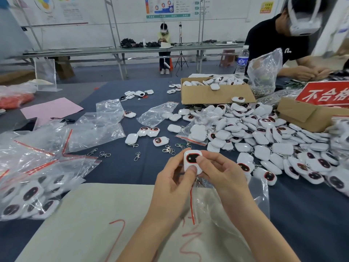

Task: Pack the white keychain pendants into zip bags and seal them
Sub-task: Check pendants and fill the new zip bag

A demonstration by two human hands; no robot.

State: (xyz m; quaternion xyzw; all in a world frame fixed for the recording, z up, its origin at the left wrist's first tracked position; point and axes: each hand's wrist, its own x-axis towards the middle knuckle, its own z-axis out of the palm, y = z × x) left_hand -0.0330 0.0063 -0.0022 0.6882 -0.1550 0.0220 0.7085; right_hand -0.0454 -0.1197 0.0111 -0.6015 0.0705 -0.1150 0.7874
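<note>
At the front edge of the tabletop (117, 167), the left hand (175, 178) and right hand (221, 173) pinch one white pendant (191, 159) between curled fingers (207, 161), just above a zip bag (226, 205), not yet inside. Filled bags (28, 195) lie by the left edge; the heap (273, 138) rightward and the far box (217, 95) look unpacked.

I am watching both forearms angling inward, left hand (172, 183) and right hand (221, 175) pinching one pendant (191, 160) together (thumbs resting on its face).
</note>
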